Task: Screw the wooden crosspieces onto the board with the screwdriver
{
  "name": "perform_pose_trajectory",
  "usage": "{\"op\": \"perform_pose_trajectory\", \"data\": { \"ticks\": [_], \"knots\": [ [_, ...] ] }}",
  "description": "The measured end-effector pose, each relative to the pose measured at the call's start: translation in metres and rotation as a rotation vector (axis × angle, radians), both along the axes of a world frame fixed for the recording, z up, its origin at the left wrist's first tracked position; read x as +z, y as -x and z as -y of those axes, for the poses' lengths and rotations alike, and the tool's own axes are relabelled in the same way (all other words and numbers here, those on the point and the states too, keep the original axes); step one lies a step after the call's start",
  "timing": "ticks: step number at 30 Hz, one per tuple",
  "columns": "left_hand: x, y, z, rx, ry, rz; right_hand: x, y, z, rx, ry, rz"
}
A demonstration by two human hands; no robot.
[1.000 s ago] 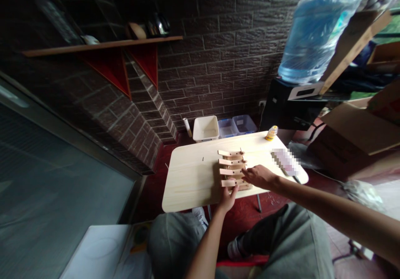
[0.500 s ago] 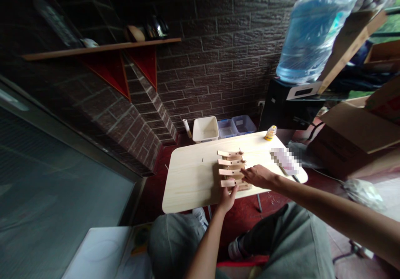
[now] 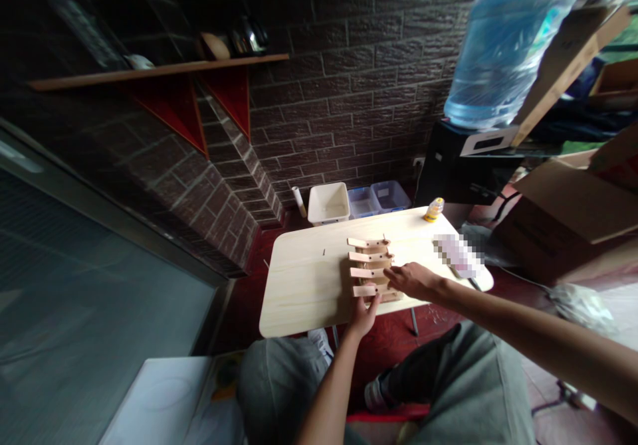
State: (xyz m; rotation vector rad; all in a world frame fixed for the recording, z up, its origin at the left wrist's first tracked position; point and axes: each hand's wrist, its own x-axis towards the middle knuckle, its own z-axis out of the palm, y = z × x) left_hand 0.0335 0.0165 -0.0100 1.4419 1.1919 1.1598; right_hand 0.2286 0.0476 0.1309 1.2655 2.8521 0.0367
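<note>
A small wooden assembly (image 3: 369, 257) with several parallel slats, dark holes and pegs lies on the pale wooden table (image 3: 299, 285). My left hand (image 3: 365, 313) grips its near end, thumb and fingers around the nearest slat. From the right, my right hand (image 3: 411, 279) reaches to the right ends of the slats, its fingertips pinched together beside the third slat from the back. Whatever those fingertips hold, if anything, is too small to make out. A short dark screw-like piece (image 3: 323, 252) rests on the table left of the assembly.
A yellow-based clear bottle (image 3: 434, 210) stands at the table's back right, near a blurred flat item (image 3: 457, 254). Behind the table sit a cream bin (image 3: 329, 203) and bluish plastic boxes (image 3: 377, 199). A water dispenser (image 3: 461, 166) and cardboard boxes (image 3: 563, 212) are to the right.
The view has shifted very slightly. Both hands stay at the wooden assembly in nearly the same position, and the assembly itself has not visibly moved on the table.
</note>
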Motion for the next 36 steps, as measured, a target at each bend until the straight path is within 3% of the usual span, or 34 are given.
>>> {"op": "perform_pose_trajectory", "data": {
  "ticks": [5, 13, 22, 29, 36],
  "knots": [
    [0.0, 0.001, 0.0, 0.012, -0.02, -0.027, -0.001, 0.0, 0.003, -0.11, -0.007, 0.037],
    [0.002, 0.0, 0.0, 0.034, -0.063, -0.023, -0.005, -0.007, -0.002, 0.094, 0.0, -0.005],
    [0.001, 0.0, 0.0, 0.025, -0.046, -0.001, -0.006, 0.009, 0.007, -0.098, -0.05, 0.063],
    [-0.005, 0.0, -0.001, 0.031, -0.081, -0.008, 0.008, 0.005, 0.006, 0.075, 0.003, 0.0],
    [-0.004, 0.003, -0.002, 0.016, -0.049, -0.034, 0.004, 0.005, 0.006, -0.078, -0.008, -0.004]
  ]
}}
